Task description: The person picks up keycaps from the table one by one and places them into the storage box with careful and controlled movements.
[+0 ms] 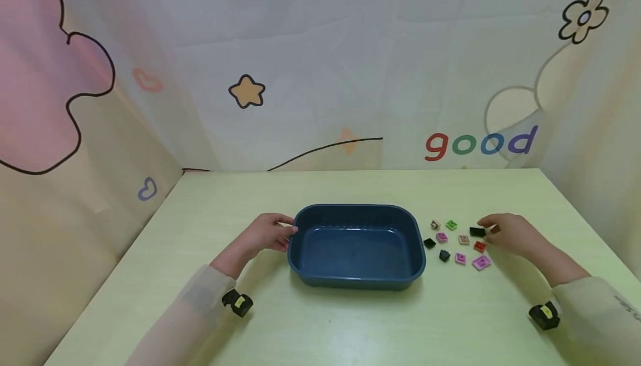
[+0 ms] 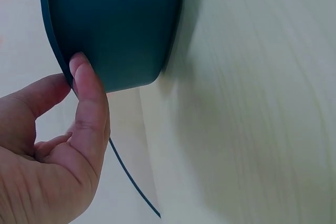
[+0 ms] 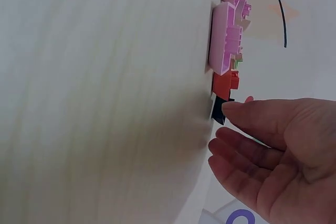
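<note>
Between the left and right edges of the bench (image 1: 345,327), the basin (image 1: 353,246) before me looks like plastic, smooth, with a soft shine along its rim. The small blocks (image 1: 481,262), toward the right edge, seem to be hard plastic also, with smooth sides but bumpy tops. The bench is smooth, with a wood-like grain, and reflects some light toward its near edge. Behind the far edge hangs matt, slightly creased cloth (image 1: 320,93). My sleeves (image 1: 195,302) look like thin cloth.
</note>
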A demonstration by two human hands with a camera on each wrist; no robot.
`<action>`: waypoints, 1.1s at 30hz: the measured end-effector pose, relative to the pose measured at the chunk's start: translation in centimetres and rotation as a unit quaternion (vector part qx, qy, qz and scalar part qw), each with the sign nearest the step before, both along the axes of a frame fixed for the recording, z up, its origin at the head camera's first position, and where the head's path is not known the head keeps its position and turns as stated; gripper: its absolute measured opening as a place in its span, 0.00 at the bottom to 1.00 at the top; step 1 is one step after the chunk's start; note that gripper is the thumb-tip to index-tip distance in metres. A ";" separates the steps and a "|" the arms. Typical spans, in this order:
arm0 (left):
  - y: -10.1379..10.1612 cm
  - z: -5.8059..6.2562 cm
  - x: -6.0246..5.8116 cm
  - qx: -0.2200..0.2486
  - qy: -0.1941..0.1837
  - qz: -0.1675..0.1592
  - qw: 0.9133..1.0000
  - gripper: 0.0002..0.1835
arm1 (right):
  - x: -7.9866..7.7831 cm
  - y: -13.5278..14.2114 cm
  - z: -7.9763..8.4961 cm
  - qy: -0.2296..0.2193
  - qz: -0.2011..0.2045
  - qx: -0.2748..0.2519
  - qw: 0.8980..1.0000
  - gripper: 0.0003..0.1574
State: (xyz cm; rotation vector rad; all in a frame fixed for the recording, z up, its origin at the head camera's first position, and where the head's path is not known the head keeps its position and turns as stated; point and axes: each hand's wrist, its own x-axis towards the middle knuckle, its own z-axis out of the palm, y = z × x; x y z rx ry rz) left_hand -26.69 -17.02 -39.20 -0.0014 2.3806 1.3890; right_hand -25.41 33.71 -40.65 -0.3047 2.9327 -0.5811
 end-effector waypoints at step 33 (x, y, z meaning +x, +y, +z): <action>-0.3 -0.7 -0.7 0.157 -0.088 0.052 0.982 0.21 | -0.4 -0.3 -0.2 -0.002 0.003 0.004 1.000 0.19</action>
